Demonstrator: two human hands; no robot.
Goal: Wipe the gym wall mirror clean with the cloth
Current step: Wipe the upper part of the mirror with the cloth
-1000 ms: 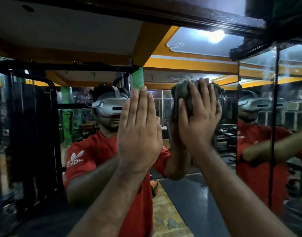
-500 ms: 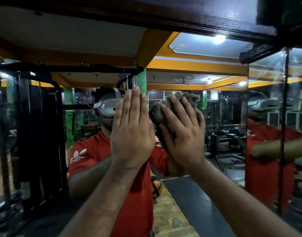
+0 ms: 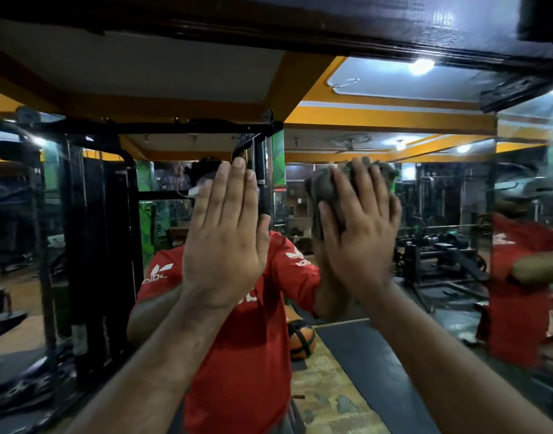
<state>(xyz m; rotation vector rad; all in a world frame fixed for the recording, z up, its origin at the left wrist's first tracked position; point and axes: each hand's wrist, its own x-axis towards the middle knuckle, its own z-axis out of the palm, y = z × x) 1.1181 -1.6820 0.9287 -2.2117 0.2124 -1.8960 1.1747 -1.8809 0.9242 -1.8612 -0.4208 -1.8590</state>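
The wall mirror (image 3: 378, 126) fills the view and reflects the gym and a person in a red shirt. My right hand (image 3: 359, 239) presses a bunched grey cloth (image 3: 327, 186) flat against the glass at about head height, right of centre. The cloth shows above and left of my fingers. My left hand (image 3: 225, 239) lies flat on the mirror with fingers straight and together, holding nothing, just left of the right hand.
A dark frame (image 3: 300, 29) runs along the mirror's top edge. A vertical seam (image 3: 493, 245) to a second mirror panel stands at the right. Reflected in the glass are a black cable machine (image 3: 90, 245), weight benches (image 3: 447, 255) and an orange ball (image 3: 302, 339).
My right hand slid the cloth left and down across the glass, then back to the right. My left hand stayed flat on the mirror. The view tilted slightly.
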